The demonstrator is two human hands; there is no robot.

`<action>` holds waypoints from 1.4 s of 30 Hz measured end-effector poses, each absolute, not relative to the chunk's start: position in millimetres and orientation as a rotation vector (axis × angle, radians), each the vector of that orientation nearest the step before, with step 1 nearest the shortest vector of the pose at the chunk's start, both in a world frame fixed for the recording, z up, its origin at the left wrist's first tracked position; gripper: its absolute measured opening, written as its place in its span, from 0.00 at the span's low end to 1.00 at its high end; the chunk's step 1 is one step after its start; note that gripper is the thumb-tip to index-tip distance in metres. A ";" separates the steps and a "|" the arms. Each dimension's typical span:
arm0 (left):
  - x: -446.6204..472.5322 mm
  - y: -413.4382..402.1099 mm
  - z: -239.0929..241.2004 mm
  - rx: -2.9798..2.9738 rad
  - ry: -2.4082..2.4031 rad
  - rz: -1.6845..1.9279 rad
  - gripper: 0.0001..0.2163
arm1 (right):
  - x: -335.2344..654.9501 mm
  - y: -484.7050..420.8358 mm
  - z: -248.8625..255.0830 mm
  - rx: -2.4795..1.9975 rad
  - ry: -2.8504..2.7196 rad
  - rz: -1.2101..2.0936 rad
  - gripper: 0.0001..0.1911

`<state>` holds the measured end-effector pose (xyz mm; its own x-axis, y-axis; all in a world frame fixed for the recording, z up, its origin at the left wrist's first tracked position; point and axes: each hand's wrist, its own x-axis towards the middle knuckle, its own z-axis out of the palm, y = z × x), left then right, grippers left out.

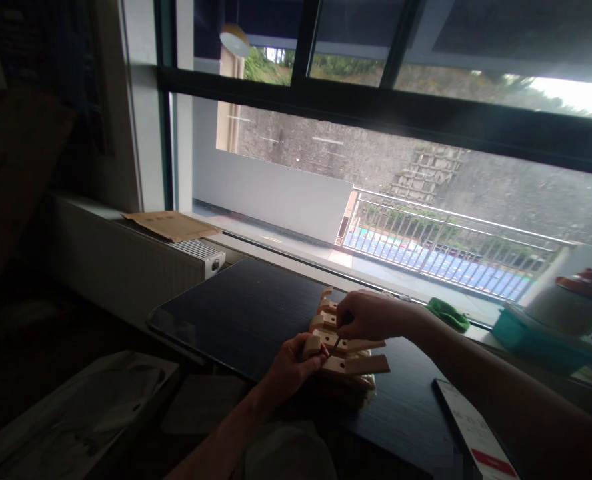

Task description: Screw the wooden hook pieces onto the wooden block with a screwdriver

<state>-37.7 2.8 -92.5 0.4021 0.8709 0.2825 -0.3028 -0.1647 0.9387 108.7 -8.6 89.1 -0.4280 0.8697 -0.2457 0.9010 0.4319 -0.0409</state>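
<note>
Several pale wooden pieces with dark round holes stand in a row on a dark table (pixel 216 313). The nearest wooden piece (pixel 366 365) has a flat end that sticks out to the right. My left hand (pixel 291 363) is closed around the rounded end of a wooden piece (pixel 313 345) on the near left side of the row. Above the row, my right hand (pixel 359 313) is closed on a thin dark tool (pixel 335 345) that slants down toward the wood by my left fingers. Its exact kind and its tip are hard to make out.
A phone (pixel 471 427) lies at the table's right side, under my right forearm. Along the window sill are a green cloth-like item (pixel 447 315) and a teal container (pixel 531 343). A brown envelope (pixel 173 225) rests on the radiator (pixel 126 243) to the left.
</note>
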 end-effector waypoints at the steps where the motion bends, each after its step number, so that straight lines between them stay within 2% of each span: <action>1: -37.5 3.7 -93.8 1.362 0.566 1.141 0.07 | 108.7 -9.3 89.5 1.555 2.504 -0.242 0.12; 19: -43.8 8.9 -93.9 1.317 0.541 1.042 0.07 | 106.3 1.3 88.1 1.546 2.566 -0.395 0.07; 26: -63.8 8.8 -87.0 1.598 0.537 0.996 0.18 | 108.3 -3.4 91.9 1.570 2.567 -0.408 0.08; 33: -60.4 4.3 -76.8 1.689 0.561 0.983 0.16 | 112.4 -3.5 93.2 1.593 2.541 -0.434 0.09; 42: -50.7 0.1 -78.6 1.749 0.661 1.016 0.13 | 123.4 -19.4 87.5 1.724 2.440 -0.271 0.12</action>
<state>-50.7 0.1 -78.6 0.5038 0.7956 0.3363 -0.0149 -0.3813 0.9243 123.4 -19.4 87.5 -0.3326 0.9175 -0.2181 0.9430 0.3263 -0.0652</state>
